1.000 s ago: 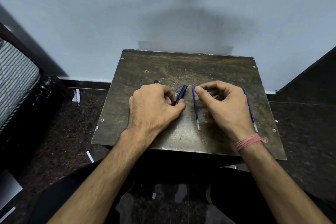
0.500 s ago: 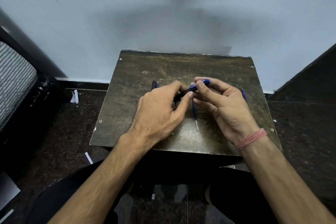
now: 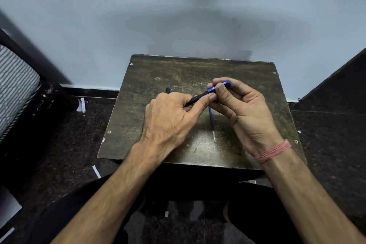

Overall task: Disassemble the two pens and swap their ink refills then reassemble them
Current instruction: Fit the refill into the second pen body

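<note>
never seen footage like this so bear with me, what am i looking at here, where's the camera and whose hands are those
There is no machine here: a person wears one wide-angle camera on the head, looking down at their own bare hands. They sit at a small worn board by a wall. The left hand and right hand together hold a blue and black pen, lifted above the board, one hand at each end. A loose ink refill lies on the board beneath the hands. Another pen part peeks out behind the left hand. The right wrist wears a pink thread band.
</note>
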